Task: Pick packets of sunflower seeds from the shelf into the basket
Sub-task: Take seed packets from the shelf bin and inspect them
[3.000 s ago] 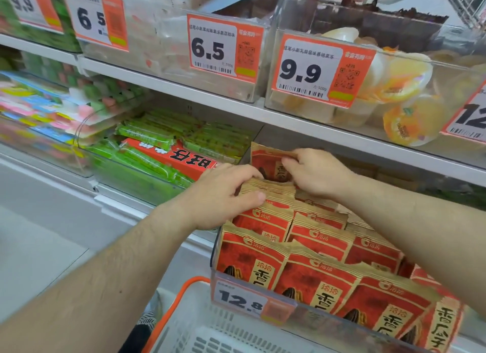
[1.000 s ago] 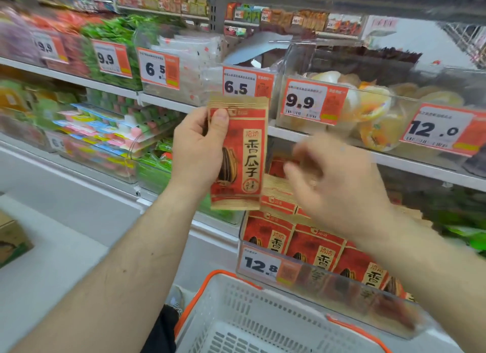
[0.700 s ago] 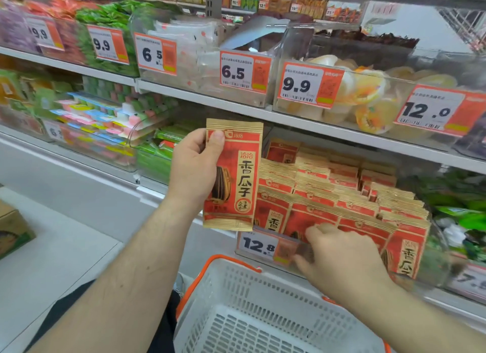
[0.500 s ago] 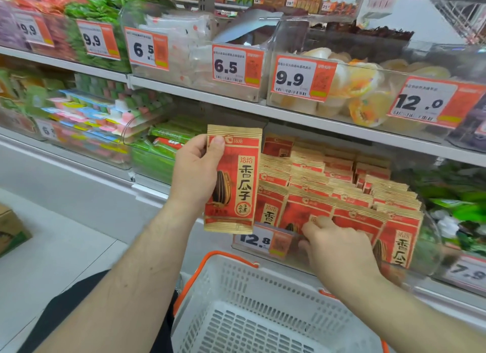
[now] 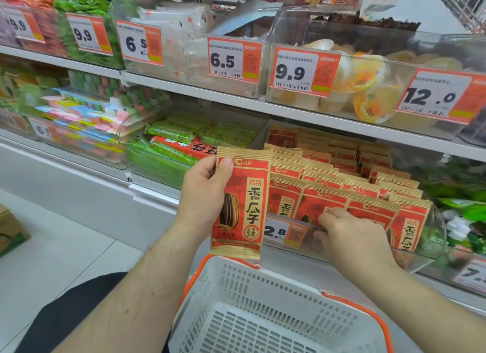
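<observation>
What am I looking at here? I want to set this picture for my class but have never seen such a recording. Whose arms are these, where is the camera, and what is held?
There is no machine here: a person wears a camera on the head, so you look forward and down along their own two bare arms at a shop shelf.

The left hand holds up one red and gold packet of sunflower seeds, thumb on its top corner. The right hand reaches to the front row of packets standing in a clear bin on the shelf; its fingertips touch a packet, but whether they grip it cannot be told.

Below the hands is a white basket with orange handles; the part in view holds no packet yet. Orange price tags hang on the bins above.
</observation>
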Demonstrator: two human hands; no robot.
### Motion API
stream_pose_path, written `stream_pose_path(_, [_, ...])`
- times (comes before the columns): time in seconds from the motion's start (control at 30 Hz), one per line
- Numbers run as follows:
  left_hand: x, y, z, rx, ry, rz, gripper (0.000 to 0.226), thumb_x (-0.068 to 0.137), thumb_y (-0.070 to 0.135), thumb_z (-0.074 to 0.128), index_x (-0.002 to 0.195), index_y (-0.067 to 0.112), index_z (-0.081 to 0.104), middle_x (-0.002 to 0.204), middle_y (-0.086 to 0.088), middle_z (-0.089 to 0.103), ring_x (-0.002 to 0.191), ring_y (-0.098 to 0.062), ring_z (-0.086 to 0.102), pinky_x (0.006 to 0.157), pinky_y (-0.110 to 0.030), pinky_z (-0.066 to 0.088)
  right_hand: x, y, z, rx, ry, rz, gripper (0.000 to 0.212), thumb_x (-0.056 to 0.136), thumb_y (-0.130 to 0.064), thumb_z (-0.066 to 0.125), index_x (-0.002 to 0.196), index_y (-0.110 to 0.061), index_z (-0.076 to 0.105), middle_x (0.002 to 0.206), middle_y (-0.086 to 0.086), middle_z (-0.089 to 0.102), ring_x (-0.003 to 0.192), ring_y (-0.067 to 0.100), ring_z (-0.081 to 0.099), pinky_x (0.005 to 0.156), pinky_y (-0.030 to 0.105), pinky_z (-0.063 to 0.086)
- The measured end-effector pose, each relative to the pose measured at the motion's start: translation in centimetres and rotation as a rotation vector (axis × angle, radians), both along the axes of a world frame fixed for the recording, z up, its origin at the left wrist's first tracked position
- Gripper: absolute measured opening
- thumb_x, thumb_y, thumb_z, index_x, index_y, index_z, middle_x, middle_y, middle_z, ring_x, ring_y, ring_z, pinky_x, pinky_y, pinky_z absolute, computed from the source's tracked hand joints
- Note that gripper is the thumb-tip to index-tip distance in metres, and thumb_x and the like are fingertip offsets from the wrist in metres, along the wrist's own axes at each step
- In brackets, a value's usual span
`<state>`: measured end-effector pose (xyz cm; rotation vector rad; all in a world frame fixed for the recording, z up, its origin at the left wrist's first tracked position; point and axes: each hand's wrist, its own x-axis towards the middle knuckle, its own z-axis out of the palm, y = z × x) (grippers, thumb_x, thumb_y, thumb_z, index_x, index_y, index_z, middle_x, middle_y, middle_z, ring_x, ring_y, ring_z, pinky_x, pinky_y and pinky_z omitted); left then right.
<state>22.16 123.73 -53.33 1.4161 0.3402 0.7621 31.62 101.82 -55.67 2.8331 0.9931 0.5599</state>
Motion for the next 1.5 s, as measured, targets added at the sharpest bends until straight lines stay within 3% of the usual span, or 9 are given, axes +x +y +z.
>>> stream_pose_path(0.07, [0.1, -0.4, -0.4, -0.025, 0.003, -0.019, 0.022, 0.101, 0.020, 0.053, 0.086, 0.011, 0.067, 0.079, -0.005, 0.072, 0.072, -0.020, 0.069, 0.069, -0.042, 0.057, -0.7, 0.2, 1.1, 0.022, 0.043, -0.019, 0.025, 0.092, -0.050, 0.058, 0.096, -0.027, 0.066, 0.098, -0.009, 0.062, 0.087, 0.023, 0.067, 0.068, 0.032, 0.049])
stream_pose_path(0.13, [0.2, -0.8, -0.6, -0.046, 0.003, -0.038, 0.023, 0.101, 0.018, 0.053, 0.084, 0.012, 0.067, 0.078, -0.004, 0.072, 0.071, -0.019, 0.068, 0.069, -0.041, 0.056, -1.6, 1.0, 2.5, 0.284, 0.136, 0.064, 0.028, 0.085, -0.054, 0.062, 0.083, -0.027, 0.069, 0.085, -0.013, 0.064, 0.080, 0.012, 0.064, 0.066, 0.029, 0.049])
stream_pose_path(0.27, [0.3, -2.2, -0.9, -0.087, -0.014, -0.091, 0.021, 0.100, 0.015, 0.054, 0.087, 0.013, 0.070, 0.084, -0.007, 0.073, 0.076, -0.021, 0.069, 0.073, -0.042, 0.057, -2.2, 3.6, 4.4, 0.835, 0.759, 0.142, 0.027, 0.079, -0.049, 0.067, 0.091, -0.026, 0.073, 0.085, -0.010, 0.072, 0.077, 0.002, 0.065, 0.069, 0.023, 0.052])
stream_pose_path(0.4, [-0.1, -3.3, -1.3, -0.066, 0.016, -0.170, 0.019, 0.099, 0.014, 0.054, 0.091, 0.009, 0.070, 0.083, -0.008, 0.074, 0.076, -0.021, 0.070, 0.068, -0.034, 0.059, -2.6, 5.3, 4.4, 1.005, 1.018, 0.217, 0.006, 0.091, -0.026, 0.068, 0.092, -0.023, 0.073, 0.086, -0.002, 0.078, 0.074, 0.010, 0.073, 0.062, 0.025, 0.056])
stream_pose_path(0.5, [-0.5, -3.0, -1.2, -0.062, 0.076, -0.215, 0.021, 0.099, 0.016, 0.054, 0.093, 0.007, 0.071, 0.081, -0.006, 0.074, 0.072, -0.016, 0.070, 0.063, -0.027, 0.057, -2.7, 5.1, 3.8, 1.080, 1.058, 0.184, 0.021, 0.096, -0.025, 0.061, 0.080, -0.014, 0.070, 0.063, -0.002, 0.072, 0.049, 0.004, 0.062, 0.044, 0.018, 0.045])
stream_pose_path(0.67, [-0.6, -3.1, -1.2, -0.083, 0.176, -0.246, 0.021, 0.094, 0.018, 0.060, 0.080, 0.011, 0.073, 0.070, -0.002, 0.069, 0.061, -0.013, 0.063, 0.053, -0.025, 0.052, -2.3, 3.9, 2.7, 1.105, 1.121, 0.106, 0.047, 0.100, -0.034, 0.052, 0.085, 0.010, 0.061, 0.043, -0.001, 0.055, 0.035, 0.010, 0.045, 0.043, 0.022, 0.037])
stream_pose_path(0.77, [-0.5, -3.7, -1.2, -0.165, 0.172, -0.222, 0.016, 0.092, 0.017, 0.063, 0.082, 0.012, 0.074, 0.071, -0.003, 0.072, 0.059, -0.015, 0.065, 0.052, -0.025, 0.052, -2.1, 3.5, 2.4, 1.138, 1.168, 0.110, 0.049, 0.098, -0.036, 0.053, 0.081, 0.009, 0.061, 0.048, 0.004, 0.059, 0.038, 0.014, 0.043, 0.050, 0.028, 0.036])
stream_pose_path(1.0, [-0.1, -4.2, -1.5, -0.265, 0.089, -0.144, 0.012, 0.091, 0.012, 0.063, 0.085, 0.006, 0.073, 0.076, -0.009, 0.075, 0.064, -0.020, 0.071, 0.057, -0.030, 0.059, -2.0, 2.7, 1.6, 1.005, 1.080, 0.181, 0.039, 0.097, -0.027, 0.060, 0.074, 0.002, 0.070, 0.065, 0.026, 0.066, 0.044, 0.015, 0.054, 0.042, 0.024, 0.043])
stream_pose_path(1.5, [-0.4, -4.3, -1.6, -0.271, 0.052, -0.019, 0.015, 0.094, 0.013, 0.063, 0.082, 0.011, 0.072, 0.076, -0.010, 0.075, 0.067, -0.025, 0.072, 0.063, -0.042, 0.062, -2.3, 2.9, 0.4, 0.908, 1.189, 0.236, 0.053, 0.071, -0.047, 0.064, 0.078, 0.006, 0.066, 0.068, 0.023, 0.069, 0.053, 0.019, 0.062, 0.052, 0.032, 0.051])
